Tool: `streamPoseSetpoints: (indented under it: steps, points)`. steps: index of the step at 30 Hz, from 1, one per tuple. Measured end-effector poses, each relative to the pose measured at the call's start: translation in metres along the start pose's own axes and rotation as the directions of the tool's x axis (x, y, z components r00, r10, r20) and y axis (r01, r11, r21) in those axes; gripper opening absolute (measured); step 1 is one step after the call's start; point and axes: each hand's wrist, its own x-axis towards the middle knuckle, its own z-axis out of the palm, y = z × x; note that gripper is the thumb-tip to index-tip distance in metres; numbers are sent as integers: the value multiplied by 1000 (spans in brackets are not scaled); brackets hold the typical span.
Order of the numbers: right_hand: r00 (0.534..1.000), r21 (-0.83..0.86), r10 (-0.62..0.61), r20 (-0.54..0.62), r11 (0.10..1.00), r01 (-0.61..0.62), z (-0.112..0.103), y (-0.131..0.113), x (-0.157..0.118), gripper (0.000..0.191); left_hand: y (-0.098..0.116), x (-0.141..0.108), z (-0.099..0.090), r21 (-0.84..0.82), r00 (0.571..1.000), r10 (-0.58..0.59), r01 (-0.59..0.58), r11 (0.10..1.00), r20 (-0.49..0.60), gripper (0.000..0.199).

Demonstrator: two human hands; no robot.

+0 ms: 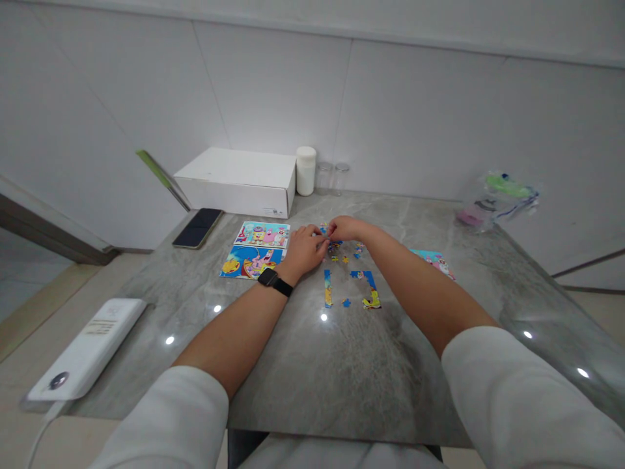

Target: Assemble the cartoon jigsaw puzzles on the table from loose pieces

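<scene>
My left hand (pixel 306 250), with a black watch on its wrist, has its fingers bent and its thumb stretched toward my right hand (pixel 344 228). The fingertips of both hands meet in a pinch over loose jigsaw pieces (pixel 334 247); the puzzle piece between them is mostly hidden. Closer to me lies a partly joined jigsaw: a narrow left strip (pixel 327 288) and a corner-shaped right section (pixel 374 286). A single blue piece (pixel 346 302) sits between these at the bottom. Two cartoon picture cards (pixel 251 262) rest beside my left hand.
A white box (pixel 234 182), white bottle (pixel 305 170) and two clear glasses (pixel 340 179) stand along the wall. At left lie a phone (pixel 198 228) and a white power bank (pixel 88 348) with a cable. Another card (pixel 434 262) and a plastic bag (pixel 498 200) are at right.
</scene>
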Motion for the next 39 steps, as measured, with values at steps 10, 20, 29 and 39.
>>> streamPoseSetpoints:
  steps: [10,20,29,39]
  points:
    - [973,833,181,-142,554,18,44,25,-76,26,13,1,-3,-307,987,-111,71,949,-118,16]
    - [957,832,121,-264,530,162,81,26,-97,34,29,-3,2,-465,998,-33,8,885,-47,7]
    - [710,254,-150,-688,867,429,88,36,-106,44,21,-3,-2,-521,997,-46,69,851,56,16]
    - [643,77,-349,-681,840,537,95,36,-103,27,18,-3,-2,-536,989,91,-15,844,116,17]
